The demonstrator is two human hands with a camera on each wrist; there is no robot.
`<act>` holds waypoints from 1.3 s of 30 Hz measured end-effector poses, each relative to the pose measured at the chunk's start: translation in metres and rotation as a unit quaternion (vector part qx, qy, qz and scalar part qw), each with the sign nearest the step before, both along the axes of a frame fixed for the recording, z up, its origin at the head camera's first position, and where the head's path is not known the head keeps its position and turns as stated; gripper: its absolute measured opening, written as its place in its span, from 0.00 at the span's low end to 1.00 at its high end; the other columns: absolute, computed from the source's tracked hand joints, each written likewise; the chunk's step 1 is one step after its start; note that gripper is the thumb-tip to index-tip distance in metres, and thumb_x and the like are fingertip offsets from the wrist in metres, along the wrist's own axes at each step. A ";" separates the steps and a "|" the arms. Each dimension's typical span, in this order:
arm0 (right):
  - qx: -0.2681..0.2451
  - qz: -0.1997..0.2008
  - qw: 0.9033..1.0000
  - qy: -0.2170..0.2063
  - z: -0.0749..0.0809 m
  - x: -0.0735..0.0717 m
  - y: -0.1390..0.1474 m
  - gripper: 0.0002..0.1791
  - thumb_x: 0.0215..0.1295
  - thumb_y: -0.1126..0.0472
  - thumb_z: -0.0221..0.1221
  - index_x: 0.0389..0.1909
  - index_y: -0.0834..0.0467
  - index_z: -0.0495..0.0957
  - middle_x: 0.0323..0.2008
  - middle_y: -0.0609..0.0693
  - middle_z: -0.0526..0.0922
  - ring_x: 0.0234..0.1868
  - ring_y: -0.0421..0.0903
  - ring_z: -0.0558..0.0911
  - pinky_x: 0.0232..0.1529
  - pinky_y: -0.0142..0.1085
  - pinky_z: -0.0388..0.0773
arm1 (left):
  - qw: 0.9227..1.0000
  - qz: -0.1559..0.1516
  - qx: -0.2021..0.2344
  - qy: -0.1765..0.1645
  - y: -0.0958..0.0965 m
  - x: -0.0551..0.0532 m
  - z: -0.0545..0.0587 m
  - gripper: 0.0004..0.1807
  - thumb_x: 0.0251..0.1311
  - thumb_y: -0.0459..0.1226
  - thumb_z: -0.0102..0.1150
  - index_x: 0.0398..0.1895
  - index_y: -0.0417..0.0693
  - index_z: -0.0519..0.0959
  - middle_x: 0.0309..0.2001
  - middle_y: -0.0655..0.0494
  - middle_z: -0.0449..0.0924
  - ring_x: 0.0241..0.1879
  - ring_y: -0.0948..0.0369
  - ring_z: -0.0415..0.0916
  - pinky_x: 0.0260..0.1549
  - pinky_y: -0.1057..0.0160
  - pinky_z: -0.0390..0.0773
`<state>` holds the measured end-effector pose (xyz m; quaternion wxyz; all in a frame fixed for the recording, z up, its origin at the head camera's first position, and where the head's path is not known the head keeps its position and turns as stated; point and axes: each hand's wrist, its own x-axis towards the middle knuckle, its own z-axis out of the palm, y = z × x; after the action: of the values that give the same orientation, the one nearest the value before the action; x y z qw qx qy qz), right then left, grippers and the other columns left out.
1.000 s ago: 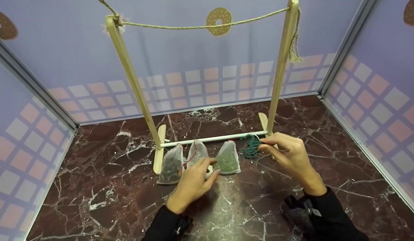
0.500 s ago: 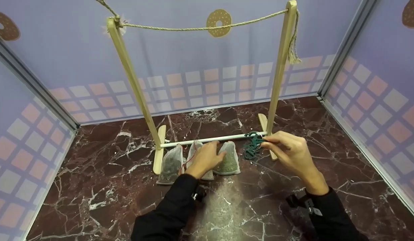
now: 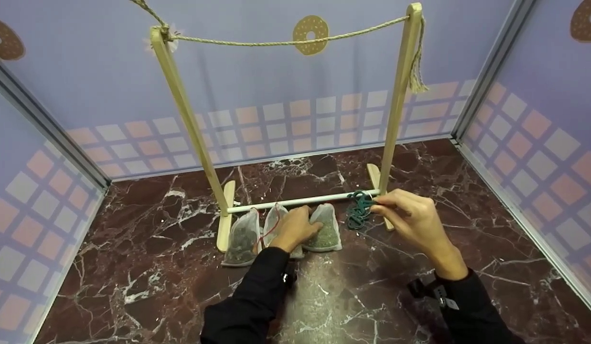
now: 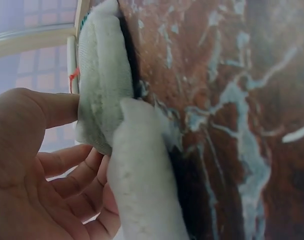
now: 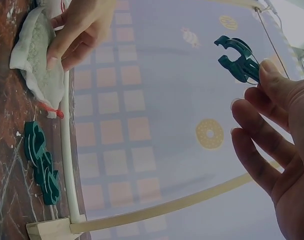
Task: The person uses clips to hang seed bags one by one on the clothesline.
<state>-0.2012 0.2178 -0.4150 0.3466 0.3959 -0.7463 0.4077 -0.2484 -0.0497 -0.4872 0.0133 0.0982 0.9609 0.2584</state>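
My right hand (image 3: 412,217) pinches a dark green plastic clip (image 5: 238,59) between thumb and index finger; it has curved, claw-like ends and is held in the air. My left hand (image 3: 297,227) is at the white mesh bag with green dried filling (image 3: 327,232). Its thumb lies on that bag's face, and the other fingers curl round its near side, partly hidden. Beside this hand lies a middle mesh bag (image 3: 272,225), largely covered by it. A third mesh bag (image 3: 241,239) with dark filling rests at the left, with a red string (image 3: 268,234) near it.
More green clips (image 5: 41,162) lie on the dark marbled table (image 3: 147,282) by the rack's right foot. The wooden rack has two posts (image 3: 188,117), a white bottom bar (image 3: 305,200) and a rope (image 3: 252,44) across the top. Patterned walls stand on three sides.
My left hand has moved forward and right from over the middle bag to the bag with green filling. My right hand stays near the rack's right foot, still pinching the clip.
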 end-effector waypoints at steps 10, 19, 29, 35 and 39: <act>0.017 0.000 1.000 -0.002 -0.001 0.001 0.000 0.09 0.54 0.69 0.72 0.36 0.62 0.87 0.29 0.49 0.86 0.22 0.38 0.77 0.25 0.23 0.73 | 0.997 0.027 0.041 -0.056 0.003 -0.005 -0.002 0.13 0.57 0.43 0.71 0.22 0.50 0.79 0.19 0.61 0.74 0.23 0.60 0.71 0.26 0.61 0.69; 0.033 0.006 0.999 -0.003 -0.004 0.001 -0.003 0.09 0.54 0.70 0.72 0.37 0.61 0.87 0.30 0.48 0.86 0.24 0.39 0.78 0.26 0.24 0.75 | 0.997 0.032 0.039 -0.050 0.005 -0.004 0.000 0.25 0.55 0.41 0.72 0.14 0.55 0.62 0.14 0.64 0.55 0.18 0.62 0.57 0.22 0.63 0.57; 0.042 0.003 0.999 -0.009 -0.005 0.001 -0.001 0.08 0.55 0.70 0.71 0.37 0.61 0.87 0.30 0.49 0.86 0.24 0.40 0.80 0.28 0.23 0.76 | 0.996 0.031 0.072 -0.041 0.001 -0.002 0.000 0.10 0.55 0.40 0.73 0.28 0.48 0.79 0.25 0.60 0.74 0.27 0.60 0.71 0.29 0.61 0.73; 0.029 -0.006 0.999 -0.016 -0.003 0.001 0.003 0.11 0.51 0.73 0.73 0.35 0.61 0.87 0.28 0.48 0.86 0.23 0.39 0.80 0.27 0.21 0.76 | 0.980 0.018 0.186 -0.064 -0.007 0.000 0.004 0.10 0.63 0.37 0.68 0.39 0.37 0.86 0.29 0.53 0.83 0.26 0.63 0.73 0.27 0.66 0.73; 0.028 -0.014 0.999 -0.023 -0.002 0.002 0.003 0.12 0.50 0.73 0.73 0.35 0.59 0.87 0.29 0.47 0.86 0.23 0.38 0.80 0.27 0.21 0.76 | 0.976 0.014 0.210 -0.047 -0.009 0.003 0.007 0.09 0.64 0.36 0.65 0.37 0.35 0.87 0.29 0.53 0.84 0.27 0.64 0.73 0.29 0.66 0.74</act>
<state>-0.1989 0.2207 -0.4165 0.3239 0.3855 -0.7706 0.3907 -0.2458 -0.0583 -0.4799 0.0340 0.0733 0.8847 0.4590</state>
